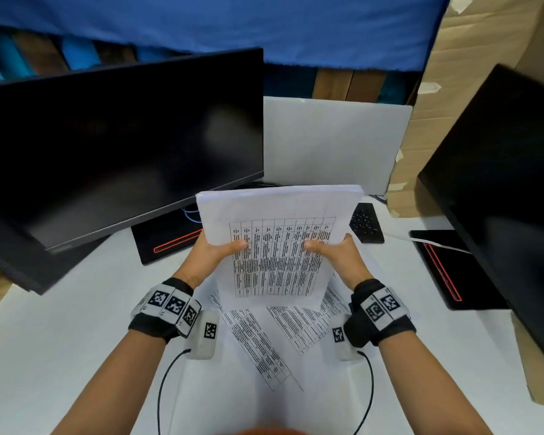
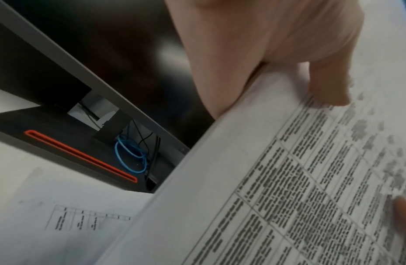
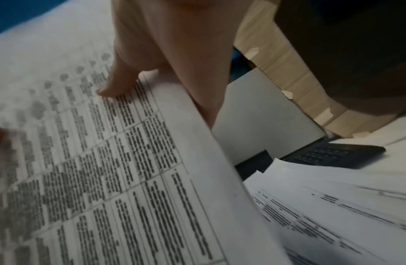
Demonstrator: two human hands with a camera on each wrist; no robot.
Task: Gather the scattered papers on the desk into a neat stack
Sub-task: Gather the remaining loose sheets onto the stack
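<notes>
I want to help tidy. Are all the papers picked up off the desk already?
No, the loose sheets lie on the desk under the stack both hands hold.

The stack of papers [image 1: 280, 233] was up off the desk [image 1: 60, 340], raised between the left hand [image 1: 215, 252] at its left side and the right hand [image 1: 336, 255] at its right. Under it, loose sheets [image 1: 283, 334] lay fanned and overlapping near the desk's front middle. Behind-left stood a monitor [image 1: 123, 146] over its base [image 1: 167, 243]. A keyboard [image 1: 366, 222] lay behind the stack to the right, with a board [image 1: 336, 142] upright at the back edge. At the right edge stood a second monitor [image 1: 509, 196].
</notes>
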